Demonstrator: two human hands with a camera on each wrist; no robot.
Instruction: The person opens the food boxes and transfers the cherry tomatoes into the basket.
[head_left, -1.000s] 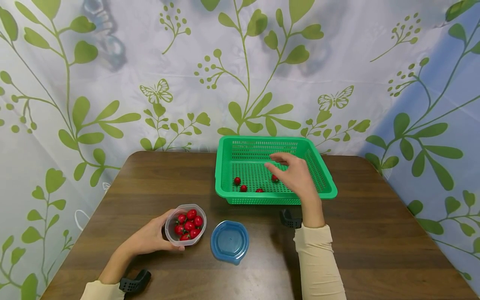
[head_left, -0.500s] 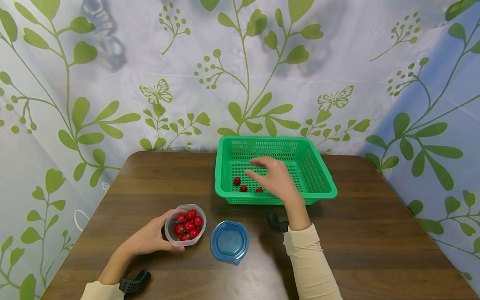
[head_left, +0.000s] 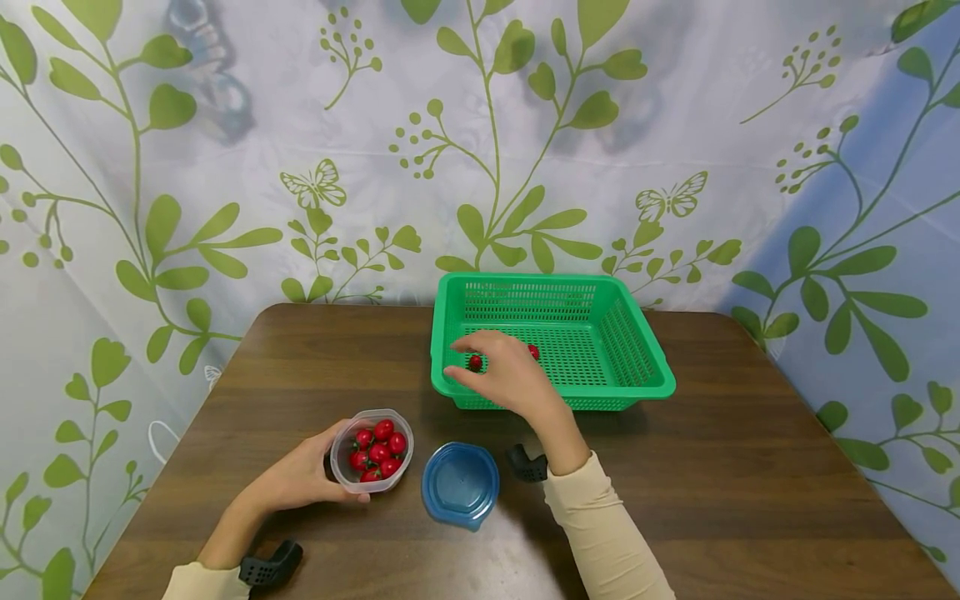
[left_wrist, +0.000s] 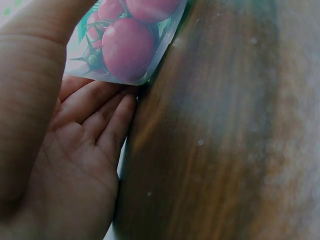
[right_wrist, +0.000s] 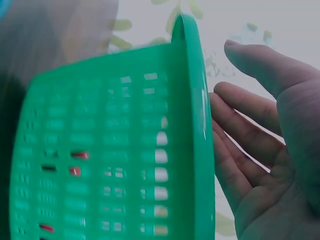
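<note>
My left hand (head_left: 303, 475) grips a clear plastic tub (head_left: 408, 467) at its left side, thumb at the front. Several red cherry tomatoes (head_left: 378, 452) with green stems fill it; in the left wrist view the tub's lower edge lies over the fingers. My right hand (head_left: 506, 375) hovers over the left part of a green plastic basket (head_left: 637, 388), thumb and fingers apart, holding nothing. One cherry tomato (head_left: 476, 363) shows between thumb and fingers from above, and another tomato (head_left: 533, 352) lies past the knuckles. The hand hides part of the basket floor.
A blue lid (head_left: 460, 483) lies on the brown wooden table (head_left: 720, 483) between the tub and my right forearm. Behind the basket hangs a leaf-patterned curtain (head_left: 360, 167). Each wrist wears a black camera mount (head_left: 272, 563).
My right hand has moved left across the basket, from the middle to its left part, uncovering the tomato behind it. The left hand and the tub stay put.
</note>
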